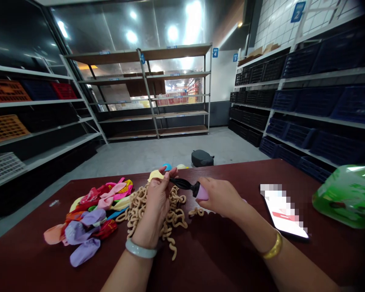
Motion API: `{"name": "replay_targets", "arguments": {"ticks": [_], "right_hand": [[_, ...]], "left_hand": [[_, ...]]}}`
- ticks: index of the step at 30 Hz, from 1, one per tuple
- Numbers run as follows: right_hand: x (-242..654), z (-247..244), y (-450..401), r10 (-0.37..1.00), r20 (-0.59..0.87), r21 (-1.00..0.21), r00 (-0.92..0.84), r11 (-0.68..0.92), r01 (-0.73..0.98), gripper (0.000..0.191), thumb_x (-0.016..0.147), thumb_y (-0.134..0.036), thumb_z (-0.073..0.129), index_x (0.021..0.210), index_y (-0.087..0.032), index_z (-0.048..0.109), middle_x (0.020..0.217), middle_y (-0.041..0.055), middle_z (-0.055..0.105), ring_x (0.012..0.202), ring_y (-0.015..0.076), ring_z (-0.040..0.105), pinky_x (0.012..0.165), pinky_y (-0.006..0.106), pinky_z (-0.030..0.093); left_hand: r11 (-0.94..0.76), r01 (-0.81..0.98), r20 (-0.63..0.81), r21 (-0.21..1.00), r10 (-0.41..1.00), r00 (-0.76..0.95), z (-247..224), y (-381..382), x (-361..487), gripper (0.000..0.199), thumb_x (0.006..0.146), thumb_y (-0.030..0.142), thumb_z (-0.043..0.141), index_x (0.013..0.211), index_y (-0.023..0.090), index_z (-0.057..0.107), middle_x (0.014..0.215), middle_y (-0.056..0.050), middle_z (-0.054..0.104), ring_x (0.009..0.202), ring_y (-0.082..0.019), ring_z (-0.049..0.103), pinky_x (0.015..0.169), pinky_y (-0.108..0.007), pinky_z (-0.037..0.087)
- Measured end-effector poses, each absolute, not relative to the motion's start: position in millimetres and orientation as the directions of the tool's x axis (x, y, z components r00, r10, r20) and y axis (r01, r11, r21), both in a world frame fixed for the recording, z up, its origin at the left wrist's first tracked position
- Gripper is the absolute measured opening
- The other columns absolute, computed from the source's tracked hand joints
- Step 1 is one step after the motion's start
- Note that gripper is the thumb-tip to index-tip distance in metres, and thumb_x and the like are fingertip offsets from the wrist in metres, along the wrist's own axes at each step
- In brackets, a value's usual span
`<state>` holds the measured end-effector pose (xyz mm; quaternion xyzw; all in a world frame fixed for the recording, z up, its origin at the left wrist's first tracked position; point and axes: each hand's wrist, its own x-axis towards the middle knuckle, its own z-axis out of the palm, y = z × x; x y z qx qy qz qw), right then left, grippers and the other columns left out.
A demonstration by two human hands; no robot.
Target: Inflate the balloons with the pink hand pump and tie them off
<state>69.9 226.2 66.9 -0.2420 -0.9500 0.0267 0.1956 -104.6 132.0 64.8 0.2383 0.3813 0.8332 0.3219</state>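
Note:
My left hand [158, 194], with a pale bangle on its wrist, pinches a pale yellow balloon [155, 175] near the middle of the table. My right hand [220, 194] is wrapped round a pink tool [202, 192] with a black end. The tool's black tip [181, 183] points left and reaches my left fingers at the balloon. Beneath my left hand lies a pile of curly beige strands [140, 205]. A small beige coil [196, 211] sits apart from it, below the tool. Colourful deflated balloons [93, 217] are heaped left of the strands.
On the dark red table [225, 259], a phone [284, 215] lies at the right beside a green bag [346, 196]. Beyond the far edge a dark grey object [202, 157] rests on the floor. Shelves with crates [310, 99] line the room.

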Motion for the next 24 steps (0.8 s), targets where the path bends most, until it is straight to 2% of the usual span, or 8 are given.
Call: {"name": "replay_targets", "arguments": {"ticks": [7, 11, 14, 18, 24], "right_hand": [[66.5, 64.8, 227.0, 0.468, 0.358, -0.185, -0.808, 0.884, 0.430, 0.038, 0.073, -0.044, 0.063, 0.104, -0.024, 0.053, 0.094, 0.0042, 0.066, 0.078, 0.0232, 0.062, 0.058, 0.031, 0.031], [64.3, 65.1, 226.0, 0.476, 0.347, -0.265, -0.808, 0.876, 0.402, 0.034, 0.073, -0.044, 0.063, 0.100, -0.025, 0.054, 0.091, 0.0018, 0.067, 0.078, 0.0220, 0.062, 0.057, 0.029, 0.030], [63.8, 65.2, 224.7, 0.481, 0.331, -0.301, -0.812, 0.869, 0.392, 0.033, 0.072, -0.044, 0.063, 0.098, -0.025, 0.054, 0.090, 0.0013, 0.067, 0.078, 0.0214, 0.062, 0.057, 0.029, 0.031], [64.5, 66.5, 223.2, 0.485, 0.307, -0.338, -0.819, 0.860, 0.382, 0.033, 0.073, -0.043, 0.063, 0.098, -0.024, 0.055, 0.092, 0.0015, 0.068, 0.078, 0.0198, 0.061, 0.058, 0.027, 0.031], [66.7, 68.6, 225.5, 0.488, 0.281, -0.339, -0.826, 0.856, 0.390, 0.033, 0.072, -0.044, 0.064, 0.097, -0.025, 0.056, 0.090, 0.0009, 0.068, 0.076, 0.0191, 0.060, 0.057, 0.027, 0.030]], "left_hand": [[-0.455, -0.489, 0.085, 0.744, 0.790, -0.607, 63.3, 132.1, -104.4, 0.021, 0.079, 0.022, 0.071, 0.090, 0.016, 0.055, 0.101, -0.012, 0.072, 0.103, -0.024, 0.065, 0.091, -0.038, 0.050], [-0.492, -0.495, 0.134, 0.716, 0.793, -0.594, 64.3, 130.3, -104.7, 0.019, 0.080, 0.026, 0.070, 0.090, 0.016, 0.058, 0.102, -0.013, 0.071, 0.105, -0.025, 0.064, 0.091, -0.040, 0.050], [-0.537, -0.504, 0.147, 0.677, 0.769, -0.622, 65.3, 129.7, -104.6, 0.020, 0.078, 0.022, 0.072, 0.093, 0.018, 0.059, 0.103, -0.011, 0.072, 0.107, -0.025, 0.064, 0.091, -0.039, 0.050], [-0.577, -0.532, 0.117, 0.620, 0.738, -0.664, 66.6, 129.4, -104.8, 0.014, 0.076, 0.018, 0.073, 0.082, 0.016, 0.061, 0.102, -0.010, 0.071, 0.106, -0.024, 0.064, 0.093, -0.039, 0.049], [-0.558, -0.513, 0.081, 0.653, 0.724, -0.685, 66.1, 128.4, -109.3, 0.010, 0.080, 0.021, 0.069, 0.082, 0.012, 0.065, 0.098, -0.012, 0.072, 0.097, -0.021, 0.067, 0.090, -0.039, 0.052]]}}
